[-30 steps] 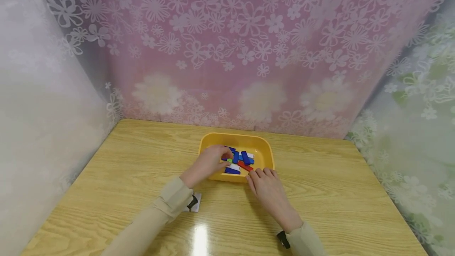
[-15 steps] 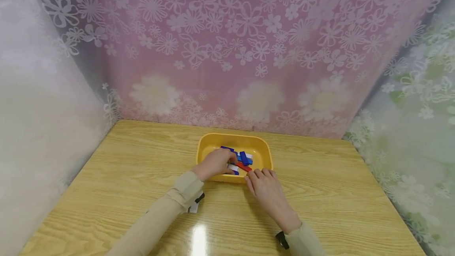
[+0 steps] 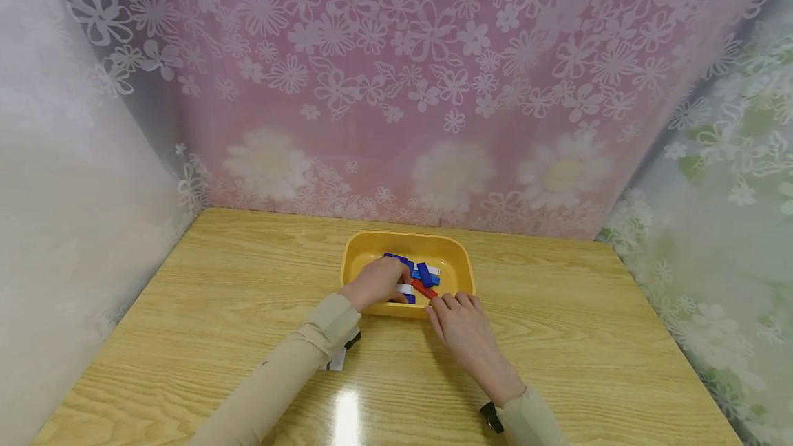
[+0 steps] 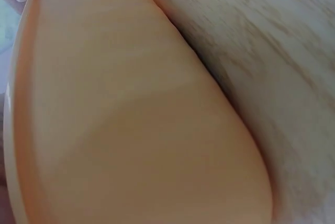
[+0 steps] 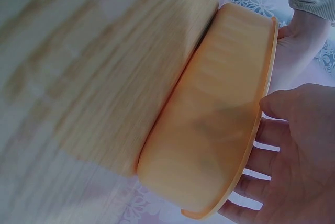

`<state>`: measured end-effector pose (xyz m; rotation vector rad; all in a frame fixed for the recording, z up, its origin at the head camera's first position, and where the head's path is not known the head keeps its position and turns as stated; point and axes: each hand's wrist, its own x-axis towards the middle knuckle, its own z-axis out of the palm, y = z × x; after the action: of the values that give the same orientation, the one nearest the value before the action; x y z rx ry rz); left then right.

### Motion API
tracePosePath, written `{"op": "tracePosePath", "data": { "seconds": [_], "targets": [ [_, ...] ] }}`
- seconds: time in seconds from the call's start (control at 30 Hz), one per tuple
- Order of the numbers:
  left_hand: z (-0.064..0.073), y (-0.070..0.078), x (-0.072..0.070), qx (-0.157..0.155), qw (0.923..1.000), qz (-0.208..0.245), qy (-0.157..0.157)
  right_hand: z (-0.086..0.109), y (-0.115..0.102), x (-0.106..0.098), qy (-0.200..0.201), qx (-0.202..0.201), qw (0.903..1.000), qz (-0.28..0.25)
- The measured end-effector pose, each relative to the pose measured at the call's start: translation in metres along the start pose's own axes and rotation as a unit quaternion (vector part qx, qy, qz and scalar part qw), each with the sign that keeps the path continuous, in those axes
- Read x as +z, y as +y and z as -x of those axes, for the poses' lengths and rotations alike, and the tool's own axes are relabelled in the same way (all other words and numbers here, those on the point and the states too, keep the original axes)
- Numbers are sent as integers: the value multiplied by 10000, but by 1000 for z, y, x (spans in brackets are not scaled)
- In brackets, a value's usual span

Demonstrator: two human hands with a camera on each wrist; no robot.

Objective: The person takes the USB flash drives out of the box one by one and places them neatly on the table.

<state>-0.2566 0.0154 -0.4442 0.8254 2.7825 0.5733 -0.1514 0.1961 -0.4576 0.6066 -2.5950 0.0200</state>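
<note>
A yellow plastic tub (image 3: 455,246) stands on the table, holding several small oblong pieces. Among them are a dark blue piece (image 3: 425,274), a lighter blue one (image 3: 434,281), a red one (image 3: 424,289) and a white one (image 3: 405,289). My left hand (image 3: 378,279) reaches over the tub's near left side, thumb and fingers bent down around the pieces by the white one. What lies between its fingertips is hidden. My right hand (image 3: 461,322) grips the near right rim; in the right wrist view its thumb (image 5: 277,103) presses outside and the fingers go over the rim.
A white card-like item (image 3: 336,360) lies on the wooden table (image 3: 557,336), partly covered by my left sleeve. A pink flowered curtain (image 3: 372,88) hangs behind the table, with pale cloths at both sides.
My left hand has moved slightly right and deeper among the pieces, covering the green piece seen a second ago. The right hand stays on the tub's rim.
</note>
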Motion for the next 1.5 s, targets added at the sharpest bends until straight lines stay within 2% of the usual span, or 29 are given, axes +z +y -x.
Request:
{"op": "tracePosePath", "data": {
  "seconds": [0.27, 0.43, 0.73, 0.93, 1.17, 1.37, 1.5],
  "targets": [
    [2, 1, -2, -131, 9997, 77, 170, 0, 0, -1, 73, -40, 10000, -27],
    [-1, -1, 0, -225, 9988, -61, 430, 1, 0, -2, 102, -65, 9999, -27],
    [3, -3, -3, 25, 9942, 25, 1073, 1, -1, -2, 131, -31, 9999, -58],
    [14, -1, -11, 297, 9874, 529, 1459, 1, -1, -1, 103, 24, 9999, -88],
    [31, 2, -23, 394, 9796, 1117, 1622, -1, -2, -3, -12, 64, 10000, -31],
    [49, 3, -31, 505, 9749, 1355, 1691, -1, -2, -3, -31, 53, 10000, -43],
    [61, 3, -34, 518, 9747, 1325, 1725, 0, -2, -3, -47, 56, 10000, -67]
  ]
}}
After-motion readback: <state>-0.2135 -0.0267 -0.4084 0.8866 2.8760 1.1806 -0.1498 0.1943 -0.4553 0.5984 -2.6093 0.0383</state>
